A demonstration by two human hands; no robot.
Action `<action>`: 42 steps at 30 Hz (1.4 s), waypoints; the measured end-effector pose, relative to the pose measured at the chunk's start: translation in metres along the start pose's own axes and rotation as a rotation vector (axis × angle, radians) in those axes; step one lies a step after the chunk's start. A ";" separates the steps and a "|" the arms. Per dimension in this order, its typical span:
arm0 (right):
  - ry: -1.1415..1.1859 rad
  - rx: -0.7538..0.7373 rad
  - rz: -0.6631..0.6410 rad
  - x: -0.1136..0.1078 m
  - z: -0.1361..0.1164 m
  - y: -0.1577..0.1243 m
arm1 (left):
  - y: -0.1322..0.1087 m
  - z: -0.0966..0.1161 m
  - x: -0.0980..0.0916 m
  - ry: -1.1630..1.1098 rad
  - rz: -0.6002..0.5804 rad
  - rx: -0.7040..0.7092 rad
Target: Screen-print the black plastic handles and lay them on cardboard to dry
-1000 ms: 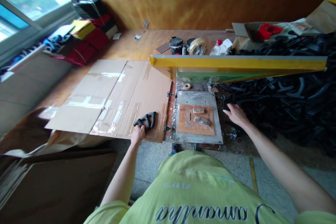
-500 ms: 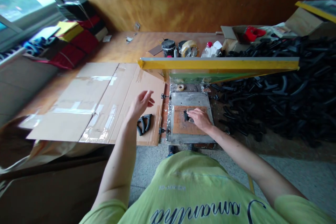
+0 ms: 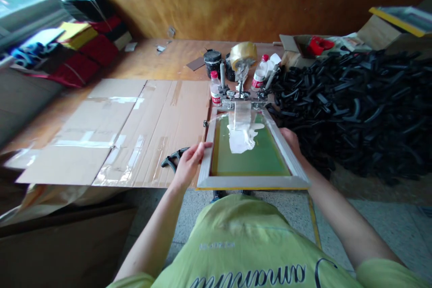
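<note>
A screen printing frame (image 3: 251,182) with a grey rim and green mesh lies lowered in front of me. White ink (image 3: 241,140) is pooled on the upper middle of the mesh. My left hand (image 3: 191,162) is closed on the frame's left side, with the thumb by the rim. On the opposite side my right hand (image 3: 291,141) holds the right rim, its fingers partly hidden by it. Just left of my left hand, black curved plastic parts (image 3: 171,159) rest on the cardboard. The metal base plate and the small black piece are covered by the frame.
A metal hinge clamp (image 3: 245,97) holds the frame's far end. Bottles (image 3: 215,89), a black ink pot (image 3: 212,60) and a tape roll (image 3: 243,54) stand behind it. Black plastic parts (image 3: 354,108) are heaped on the right. Flattened cardboard (image 3: 131,130) covers the left.
The raised screen frame has swung down flat over the base plate. My right hand has left the small black piece for the right rim; my left hand has moved onto the left rim.
</note>
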State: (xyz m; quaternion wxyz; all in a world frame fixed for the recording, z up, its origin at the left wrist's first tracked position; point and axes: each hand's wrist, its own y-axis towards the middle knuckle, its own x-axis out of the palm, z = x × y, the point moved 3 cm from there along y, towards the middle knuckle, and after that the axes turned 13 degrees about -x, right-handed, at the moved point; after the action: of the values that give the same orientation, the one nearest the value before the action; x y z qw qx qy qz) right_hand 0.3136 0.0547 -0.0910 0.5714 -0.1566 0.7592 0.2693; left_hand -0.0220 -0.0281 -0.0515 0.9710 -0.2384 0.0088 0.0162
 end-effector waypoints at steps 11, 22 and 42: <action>-0.032 -0.207 -0.171 0.018 -0.083 0.070 | 0.040 -0.112 0.007 0.148 0.061 -0.133; 0.029 -0.456 -0.325 0.008 -0.093 0.028 | 0.042 -0.117 0.006 0.169 0.063 -0.105; 0.119 0.217 0.397 -0.050 0.033 0.077 | 0.011 0.014 0.004 -0.203 -0.057 0.017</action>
State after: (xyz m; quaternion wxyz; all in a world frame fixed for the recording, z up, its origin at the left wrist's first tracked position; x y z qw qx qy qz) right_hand 0.3120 0.1322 -0.0327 0.4748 0.0424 0.8321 0.2835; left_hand -0.0185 -0.0119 -0.0444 0.9690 -0.2272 -0.0960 0.0127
